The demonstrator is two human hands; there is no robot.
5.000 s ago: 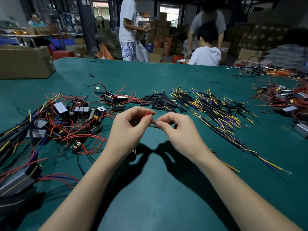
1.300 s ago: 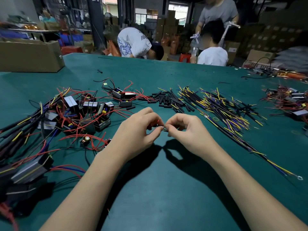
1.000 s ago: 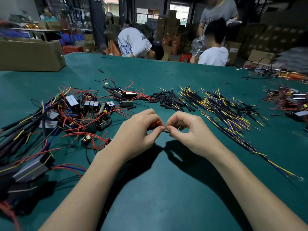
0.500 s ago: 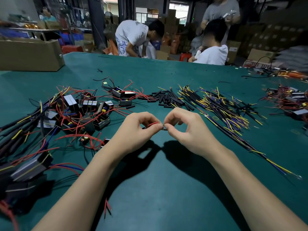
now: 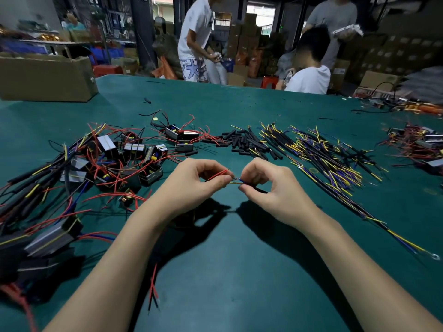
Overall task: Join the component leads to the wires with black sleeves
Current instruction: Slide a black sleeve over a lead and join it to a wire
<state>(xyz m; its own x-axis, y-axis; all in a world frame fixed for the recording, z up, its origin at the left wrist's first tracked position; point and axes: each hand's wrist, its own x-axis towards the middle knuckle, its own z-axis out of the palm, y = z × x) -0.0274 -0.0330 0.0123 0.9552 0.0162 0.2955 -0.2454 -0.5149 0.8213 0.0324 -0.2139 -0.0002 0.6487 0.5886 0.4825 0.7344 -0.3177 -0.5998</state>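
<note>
My left hand (image 5: 191, 185) pinches a thin red component lead (image 5: 217, 174) between thumb and fingers, above the green table (image 5: 239, 271). My right hand (image 5: 271, 188) pinches a black-sleeved wire (image 5: 260, 190) whose blue and yellow stripped ends (image 5: 237, 181) meet the red lead between my fingertips. The component that the lead belongs to is hidden under my left wrist; two red leads (image 5: 153, 288) trail out below my left forearm.
Components with red leads (image 5: 134, 159) are heaped at the left. Loose black sleeves (image 5: 242, 144) lie ahead, with black-sleeved wires (image 5: 323, 154) to the right. More assemblies (image 5: 422, 144) lie far right. A cardboard box (image 5: 45, 77) stands back left. People work beyond the table's far edge.
My hands have drawn slightly apart, so the wire ends between the fingertips show. The red leads now trail lower under my left forearm. A person at the back has straightened up.
</note>
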